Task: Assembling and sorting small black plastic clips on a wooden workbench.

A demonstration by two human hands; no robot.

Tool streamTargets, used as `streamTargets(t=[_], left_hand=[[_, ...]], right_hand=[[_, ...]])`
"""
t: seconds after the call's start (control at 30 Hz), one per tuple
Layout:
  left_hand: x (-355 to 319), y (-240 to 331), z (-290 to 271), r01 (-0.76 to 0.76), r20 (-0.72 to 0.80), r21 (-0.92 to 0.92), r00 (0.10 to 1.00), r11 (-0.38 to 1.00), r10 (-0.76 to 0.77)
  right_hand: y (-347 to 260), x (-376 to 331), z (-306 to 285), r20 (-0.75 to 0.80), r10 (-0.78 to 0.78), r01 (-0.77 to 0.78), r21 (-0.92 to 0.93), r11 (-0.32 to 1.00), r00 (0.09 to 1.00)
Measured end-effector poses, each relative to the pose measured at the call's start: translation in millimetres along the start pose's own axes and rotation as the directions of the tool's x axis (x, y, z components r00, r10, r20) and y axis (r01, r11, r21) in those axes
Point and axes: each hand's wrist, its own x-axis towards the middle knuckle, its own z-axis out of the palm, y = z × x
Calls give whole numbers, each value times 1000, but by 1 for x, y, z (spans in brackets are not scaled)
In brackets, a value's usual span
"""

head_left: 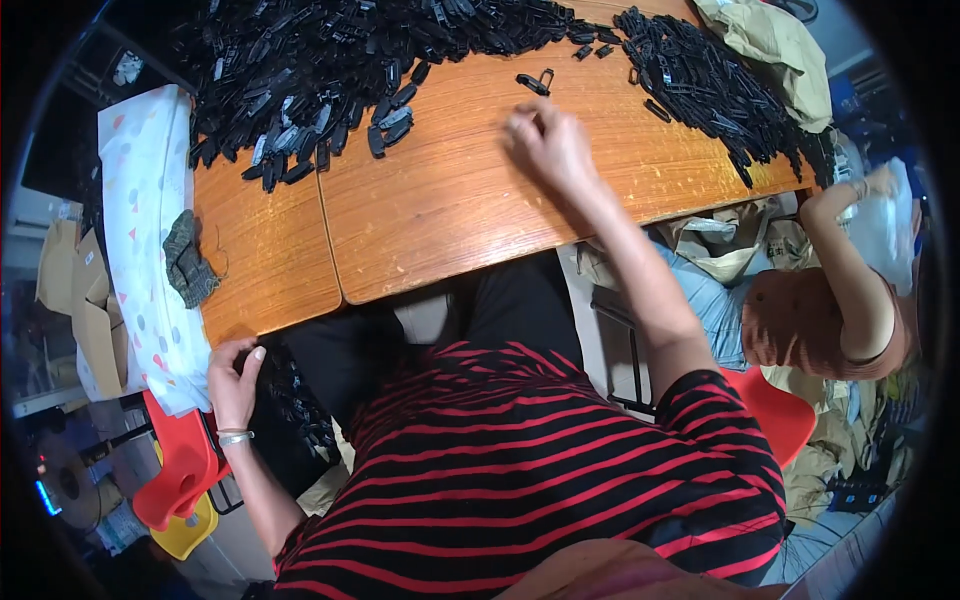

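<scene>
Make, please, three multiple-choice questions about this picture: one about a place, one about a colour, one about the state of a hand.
1. Where is the right hand?
A. On the wooden table, near a small black clip
B. Under the table
C. On the red chair

2. What colours has the person's striped shirt?
A. Blue and white
B. Black and red
C. Green and yellow

3. How is the left hand?
A. Flat on the table top
B. Raised above the head
C. Low beside the table edge, fingers curled at a dark container of black parts

Answers: 1 A, the hand lies on the tabletop just below the clip. 2 B, the stripes show red on black. 3 C, it sits below the table corner.
</scene>
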Motion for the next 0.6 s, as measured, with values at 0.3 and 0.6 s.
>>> streamTargets(t=[0.3, 0.6], left_hand=[[121, 105, 81, -233, -207, -160, 958, 959, 198], [220, 150, 147, -130, -115, 117, 983, 985, 143]], right_hand=[[21, 72, 17, 93, 232, -177, -399, 900, 968], [26, 35, 9, 127, -44, 91, -388, 917, 991]])
